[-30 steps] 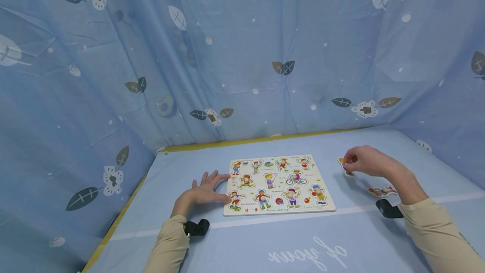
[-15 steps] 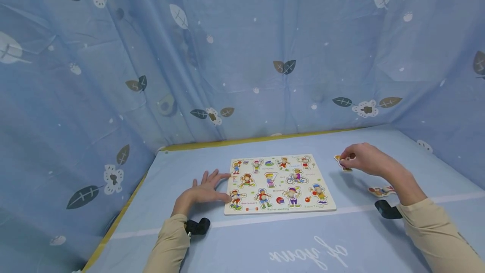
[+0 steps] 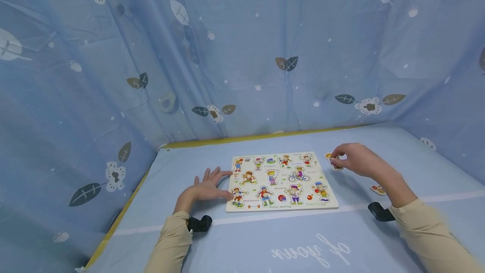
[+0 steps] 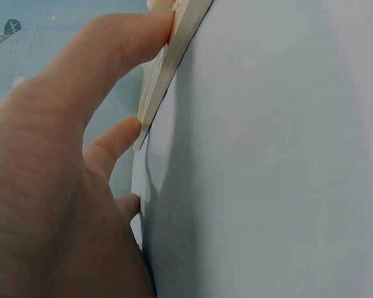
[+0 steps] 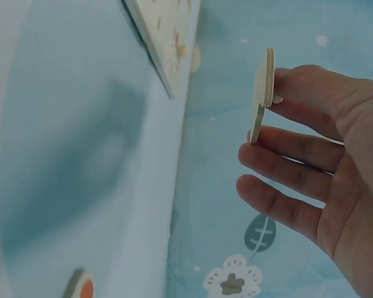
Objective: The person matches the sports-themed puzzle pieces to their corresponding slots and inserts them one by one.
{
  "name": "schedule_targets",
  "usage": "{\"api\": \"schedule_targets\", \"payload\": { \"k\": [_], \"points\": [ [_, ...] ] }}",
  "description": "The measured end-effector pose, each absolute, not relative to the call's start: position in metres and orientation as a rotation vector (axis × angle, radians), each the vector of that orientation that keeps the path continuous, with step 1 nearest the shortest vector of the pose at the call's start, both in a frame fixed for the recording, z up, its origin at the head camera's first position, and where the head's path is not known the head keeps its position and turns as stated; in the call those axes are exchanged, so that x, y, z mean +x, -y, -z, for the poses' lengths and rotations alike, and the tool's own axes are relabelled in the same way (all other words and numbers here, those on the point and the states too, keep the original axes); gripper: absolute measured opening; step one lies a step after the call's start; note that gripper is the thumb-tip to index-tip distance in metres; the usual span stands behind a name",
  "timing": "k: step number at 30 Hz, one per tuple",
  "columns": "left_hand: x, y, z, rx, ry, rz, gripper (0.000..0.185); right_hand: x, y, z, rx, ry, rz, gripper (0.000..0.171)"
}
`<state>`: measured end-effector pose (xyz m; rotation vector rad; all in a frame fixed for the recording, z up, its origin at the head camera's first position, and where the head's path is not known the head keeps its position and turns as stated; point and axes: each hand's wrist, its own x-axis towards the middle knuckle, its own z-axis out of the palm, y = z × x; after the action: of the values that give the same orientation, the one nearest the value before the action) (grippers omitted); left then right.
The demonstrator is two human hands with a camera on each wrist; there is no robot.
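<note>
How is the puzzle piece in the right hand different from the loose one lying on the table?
The held piece is pinched in the right hand and lifted clear of the table, beside the puzzle board. The loose piece lies flat on the table, untouched, nearer the person. Both are small, flat, colourful cut-outs.

Soft, even light fills the head view, with a cool blue cast from the cloth point(image 3: 242, 54). Shadows are faint: a dim one under the right hand point(image 3: 354, 160) and beside the board point(image 3: 280, 180). No glare. The wide lens bends the edges, and the right sleeve point(image 3: 432, 235) is smeared at the frame's corner. Both wrist views are tilted and soft; the left hand point(image 4: 56, 186) is blurred, too near the lens.
</note>
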<state>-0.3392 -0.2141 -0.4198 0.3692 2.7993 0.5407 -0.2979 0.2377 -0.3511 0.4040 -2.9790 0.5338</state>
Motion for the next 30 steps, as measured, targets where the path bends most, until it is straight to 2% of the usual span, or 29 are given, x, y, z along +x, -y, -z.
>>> {"api": "schedule_targets", "payload": {
  "k": [20, 30],
  "points": [
    [-0.338, 0.211, 0.419, 0.362, -2.782, -0.572, 0.09, -0.311, -0.133, 0.358, 0.584, 3.001, -0.414, 0.01],
    [-0.34, 0.215, 0.418, 0.356, -2.771, -0.56, 0.09, -0.327, -0.098, 0.366, 0.636, 3.046, -0.419, 0.008]
  ]
}}
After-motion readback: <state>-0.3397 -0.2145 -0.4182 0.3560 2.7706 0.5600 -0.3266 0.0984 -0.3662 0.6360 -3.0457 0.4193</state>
